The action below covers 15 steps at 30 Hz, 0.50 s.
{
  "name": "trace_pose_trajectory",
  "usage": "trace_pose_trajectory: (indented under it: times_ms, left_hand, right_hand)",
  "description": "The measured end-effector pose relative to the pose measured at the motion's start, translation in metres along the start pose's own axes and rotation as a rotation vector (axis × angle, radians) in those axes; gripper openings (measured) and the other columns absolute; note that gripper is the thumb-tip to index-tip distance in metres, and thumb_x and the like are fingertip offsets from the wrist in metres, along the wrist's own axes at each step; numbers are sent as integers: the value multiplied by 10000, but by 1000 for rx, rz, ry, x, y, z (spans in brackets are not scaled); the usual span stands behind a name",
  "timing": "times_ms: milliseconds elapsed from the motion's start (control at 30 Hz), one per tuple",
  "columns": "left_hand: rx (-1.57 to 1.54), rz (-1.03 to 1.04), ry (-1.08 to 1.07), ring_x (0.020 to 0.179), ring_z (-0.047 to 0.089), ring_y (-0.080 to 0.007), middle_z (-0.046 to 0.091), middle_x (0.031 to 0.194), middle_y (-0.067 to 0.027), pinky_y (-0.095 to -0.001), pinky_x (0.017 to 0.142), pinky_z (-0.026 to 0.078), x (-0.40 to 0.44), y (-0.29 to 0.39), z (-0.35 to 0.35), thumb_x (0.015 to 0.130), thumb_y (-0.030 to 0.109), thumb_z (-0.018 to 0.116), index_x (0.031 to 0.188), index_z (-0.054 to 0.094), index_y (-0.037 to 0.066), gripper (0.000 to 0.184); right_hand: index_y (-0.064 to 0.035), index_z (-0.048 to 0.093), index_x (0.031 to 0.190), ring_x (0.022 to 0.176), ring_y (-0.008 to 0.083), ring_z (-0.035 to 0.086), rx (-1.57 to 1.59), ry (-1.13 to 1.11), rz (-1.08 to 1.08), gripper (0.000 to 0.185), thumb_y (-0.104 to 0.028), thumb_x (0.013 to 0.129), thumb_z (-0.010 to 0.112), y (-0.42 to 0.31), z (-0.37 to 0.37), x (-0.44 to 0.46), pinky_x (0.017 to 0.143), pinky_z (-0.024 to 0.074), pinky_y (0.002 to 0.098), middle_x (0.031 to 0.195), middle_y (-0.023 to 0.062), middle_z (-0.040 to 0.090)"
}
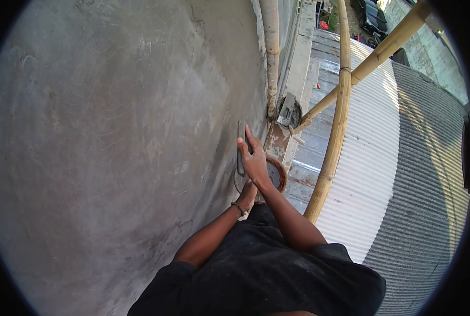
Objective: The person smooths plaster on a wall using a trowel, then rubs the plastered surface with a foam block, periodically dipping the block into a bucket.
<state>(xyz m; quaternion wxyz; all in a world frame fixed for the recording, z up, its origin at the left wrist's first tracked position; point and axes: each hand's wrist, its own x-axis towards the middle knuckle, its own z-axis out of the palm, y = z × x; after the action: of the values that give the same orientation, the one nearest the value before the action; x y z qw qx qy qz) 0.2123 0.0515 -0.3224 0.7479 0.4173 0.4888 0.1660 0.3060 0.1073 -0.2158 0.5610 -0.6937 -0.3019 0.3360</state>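
My right hand (pixel 255 164) holds a narrow grey float (pixel 240 150) edge-on against the plastered wall (pixel 114 131), its thumb and a finger stretched along the tool. Below it my left hand (pixel 247 194), with a dark bracelet at the wrist, is partly covered by my right wrist; its fingers are hidden. Just beyond my right wrist sits a round container (pixel 283 174) with a rusty rim and grey contents. Farther ahead, a dark bowl (pixel 297 117) has a flat-bladed tool (pixel 286 109) lying across it.
A bamboo pole (pixel 272 47) stands beside the wall. Other bamboo poles (pixel 344 95) cross at my right. Narrow planks (pixel 296 68) run along the wall, above corrugated roofing (pixel 369 137). Parked vehicles (pixel 372 18) are visible far below.
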Motion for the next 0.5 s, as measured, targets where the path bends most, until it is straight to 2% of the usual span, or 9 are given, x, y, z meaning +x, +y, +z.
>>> trace_pose_trajectory:
  times_ms: [33, 100, 133, 167, 233, 267, 400, 433, 500]
  left_hand:
    - [2, -8, -5, 1097, 494, -127, 555, 1156, -51, -291, 953, 390, 6, -6, -1, 1010, 275, 390, 1213, 507, 43, 330]
    - [30, 32, -163, 951, 555, -144, 621, 1012, -41, -286, 857, 416, 22, -26, -12, 984, 317, 416, 1188, 530, 29, 370]
    - [-26, 47, -48, 752, 510, -107, 538, 794, 13, -249, 699, 415, 1, 1, 6, 933, 240, 439, 988, 538, 57, 215]
    - [-15, 42, -51, 752, 510, -107, 538, 794, 13, -249, 699, 415, 5, -5, 3, 933, 240, 439, 988, 538, 57, 215]
    - [-228, 15, -150, 667, 457, -114, 470, 736, 5, -230, 654, 388, 23, -16, -7, 795, 95, 460, 917, 488, 59, 131]
    - [-340, -9, -201, 624, 430, -118, 437, 707, 1, -221, 632, 375, 28, -26, -7, 725, 22, 471, 882, 463, 61, 161]
    - [-282, 21, -146, 662, 435, -106, 447, 723, 11, -221, 628, 367, 29, -28, -1, 749, 23, 444, 903, 493, 60, 166]
    - [-272, 19, -144, 662, 435, -106, 447, 723, 11, -221, 628, 367, 29, -32, -3, 749, 23, 444, 903, 493, 60, 166]
    - [-217, 46, 47, 740, 484, -102, 484, 773, 17, -228, 689, 399, 25, -37, -7, 855, 73, 434, 974, 529, 49, 155]
  right_hand:
    - [-108, 408, 1416, 1134, 408, 513, 2, 53, -63, 581, -380, 924, 552, -12, 2, 26, 970, 400, 411, 1226, 285, 495]
    - [-103, 396, 1422, 1120, 418, 512, 7, 105, -120, 583, -376, 929, 545, -23, 19, 36, 958, 405, 413, 1207, 295, 495]
    - [-102, 391, 1424, 1101, 433, 514, -17, 92, -77, 593, -385, 927, 546, -27, 31, 33, 950, 407, 418, 1190, 308, 493]
    - [-102, 385, 1427, 1081, 448, 517, -39, 84, -35, 603, -393, 924, 547, -29, 38, 33, 941, 409, 422, 1172, 321, 491]
    - [-100, 404, 1416, 1063, 478, 514, -129, 8, -26, 609, -408, 914, 558, -12, 45, -10, 942, 411, 425, 1153, 342, 485]
    - [-99, 418, 1408, 1083, 474, 513, -136, -84, -9, 609, -410, 907, 568, -2, 41, -32, 949, 411, 420, 1166, 332, 494]
    - [-96, 451, 1387, 1163, 432, 509, -125, -317, 22, 598, -410, 896, 584, 27, 13, -68, 984, 399, 402, 1220, 294, 531]
    - [-92, 442, 1392, 1180, 409, 510, -7, -203, 52, 606, -416, 899, 580, 34, 12, -55, 997, 391, 393, 1237, 279, 538]
    - [-79, 420, 1402, 1196, 378, 517, 200, -4, 110, 623, -421, 904, 572, 48, 10, -3, 1006, 385, 378, 1254, 268, 546]
